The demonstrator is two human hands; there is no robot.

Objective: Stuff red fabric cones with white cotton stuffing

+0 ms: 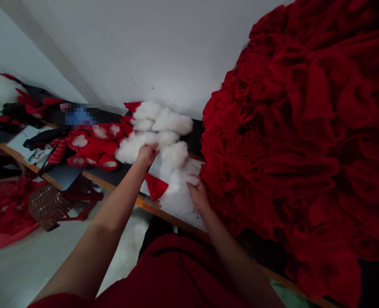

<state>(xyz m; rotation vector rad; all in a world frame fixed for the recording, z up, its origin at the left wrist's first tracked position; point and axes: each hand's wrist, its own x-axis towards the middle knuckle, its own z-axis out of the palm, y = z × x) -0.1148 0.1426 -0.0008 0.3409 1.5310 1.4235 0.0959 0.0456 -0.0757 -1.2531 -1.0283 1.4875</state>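
Clumps of white stuffing [173, 152] lie on the dark table against the wall. My left hand [148, 154] is at the left part of the stuffing, its fingers curled together; whatever they hold is too small to make out. On the right, my right hand [197, 191] pinches a wisp of white stuffing [193, 179] between thumb and fingers, above a pale sheet [186, 211]. A small red cone-shaped cloth piece [156, 186] lies between my hands, nearer the table's front edge.
A huge heap of red cloth pieces [292, 141] rises close on the right. Stuffed red pieces [96, 145] lie to the left. Beyond the front edge stand a woven-seat stool [46, 203] and a red pile [6, 214] at the lower left. The wall [163, 51] is behind.
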